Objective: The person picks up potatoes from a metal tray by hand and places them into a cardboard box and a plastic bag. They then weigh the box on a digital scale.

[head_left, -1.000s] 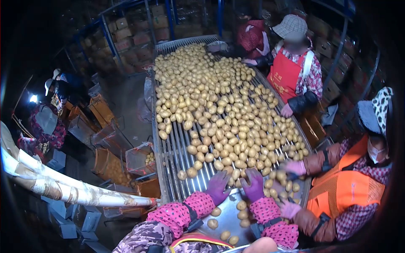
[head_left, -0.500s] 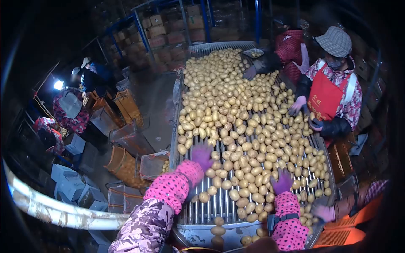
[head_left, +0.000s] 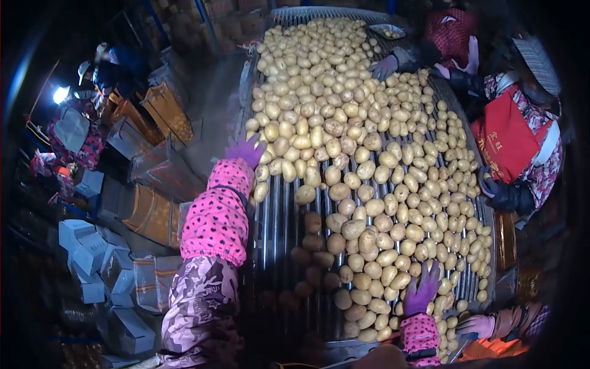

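Many potatoes (head_left: 369,178) cover a conveyor of metal rollers (head_left: 270,227). My left hand (head_left: 247,150), in a purple glove, reaches to the left edge of the conveyor beside the potatoes, its fingers spread and nothing visible in its grasp. Lower right, my right hand (head_left: 421,289), gloved in purple too, rests on potatoes with its fingers apart. Pink dotted sleeves cover both forearms. A shadow darkens several potatoes between my hands on the lower left rollers.
Across the right edge stands a person in a red apron (head_left: 507,138). Another person's gloved hand (head_left: 384,66) touches potatoes near a metal scoop (head_left: 387,31). A co-worker's hand (head_left: 476,325) is at lower right. Cardboard boxes (head_left: 89,249) and orange-sided bags (head_left: 167,111) stand left, near other people.
The view has shifted. My left hand has moved forward and left to the conveyor's edge. My right hand remains over the lower right potatoes. The aproned person leans farther over.
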`<state>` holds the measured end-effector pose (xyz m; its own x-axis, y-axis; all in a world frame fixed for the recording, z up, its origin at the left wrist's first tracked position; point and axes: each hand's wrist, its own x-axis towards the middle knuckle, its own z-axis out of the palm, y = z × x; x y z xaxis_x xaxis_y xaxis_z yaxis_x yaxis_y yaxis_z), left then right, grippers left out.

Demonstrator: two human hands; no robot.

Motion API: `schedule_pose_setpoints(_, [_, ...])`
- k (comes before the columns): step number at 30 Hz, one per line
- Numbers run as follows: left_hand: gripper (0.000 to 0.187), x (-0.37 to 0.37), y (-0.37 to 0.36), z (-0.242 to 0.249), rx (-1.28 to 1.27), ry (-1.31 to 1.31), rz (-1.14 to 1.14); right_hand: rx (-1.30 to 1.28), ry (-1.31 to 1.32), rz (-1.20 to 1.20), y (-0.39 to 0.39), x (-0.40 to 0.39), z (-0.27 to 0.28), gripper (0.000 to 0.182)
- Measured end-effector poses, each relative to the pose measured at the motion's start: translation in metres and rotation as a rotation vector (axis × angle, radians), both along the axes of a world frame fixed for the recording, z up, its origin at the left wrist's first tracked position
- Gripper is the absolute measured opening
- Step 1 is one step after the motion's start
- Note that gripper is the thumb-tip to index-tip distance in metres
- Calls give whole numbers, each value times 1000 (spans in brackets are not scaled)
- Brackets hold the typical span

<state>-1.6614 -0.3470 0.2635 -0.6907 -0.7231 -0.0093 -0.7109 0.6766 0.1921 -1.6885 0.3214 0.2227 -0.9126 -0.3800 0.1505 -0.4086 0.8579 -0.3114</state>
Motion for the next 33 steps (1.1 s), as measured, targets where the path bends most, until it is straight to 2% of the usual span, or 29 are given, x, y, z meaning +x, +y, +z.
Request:
schedule_pose_setpoints(1, [67, -1, 3, 7, 15, -33, -5, 0, 8, 14, 0, 3, 0, 64])
schedule_pose_setpoints(2, [66, 2, 6, 9, 23, -67, -8, 57, 17, -46, -1, 6, -9, 57])
schedule_pose_setpoints(6, [71, 0, 21, 21, 5, -215, -75, 31, 65, 36, 3, 0, -6, 68])
schedule_pose_setpoints(9, [69, 19, 36, 10, 248, 14, -254, 64, 83, -6, 6, -1, -23, 67])
schedule_pose_setpoints(12, [68, 24, 95, 13, -67, -166, -366, -14, 114, 34, 4, -1, -21, 67])
schedule_pose_setpoints(14, [68, 31, 95, -36, -120, -106, -528, -4, 112, 21, 6, 0, -25, 66])
schedule_pose_setpoints(16, [69, 42, 114, -38, -60, -114, -577, -24, 168, 51, 8, -2, -27, 64])
schedule_pose_setpoints(18, [70, 67, 153, 16, 115, -185, -508, -27, 250, 76, 8, -4, -32, 62])
schedule_pose_setpoints(20, [86, 83, 165, 20, 301, -289, -635, 14, 145, 30, 1, 3, -14, 61])
schedule_pose_setpoints(22, [86, 104, 187, 16, 577, -304, -631, 12, 132, 33, -5, 1, -8, 61])
schedule_pose_setpoints(23, [80, 103, 183, 17, 664, -347, -810, -1, 140, 42, -2, 2, -12, 61])
schedule_pose_setpoints(25, [77, 81, 176, 18, 592, -310, -925, -12, 127, 24, 0, 2, -13, 62])
schedule_pose_setpoints(26, [76, 72, 168, 11, 446, -202, -785, -9, 100, 5, -4, 3, -9, 62])
schedule_pose_setpoints(28, [58, 37, 137, 8, 220, 187, -633, -36, 76, 13, 2, 3, -12, 62])
schedule_pose_setpoints(29, [57, 21, 119, 36, 106, 128, -587, -12, 68, 7, 3, 3, -11, 63])
schedule_pose_setpoints(31, [61, -6, 80, 36, 9, 77, -350, 33, 55, -15, -2, 4, -5, 64])
schedule_pose_setpoints(33, [63, -21, 56, -14, -5, 300, -155, 12, 38, -31, -9, 6, -1, 63])
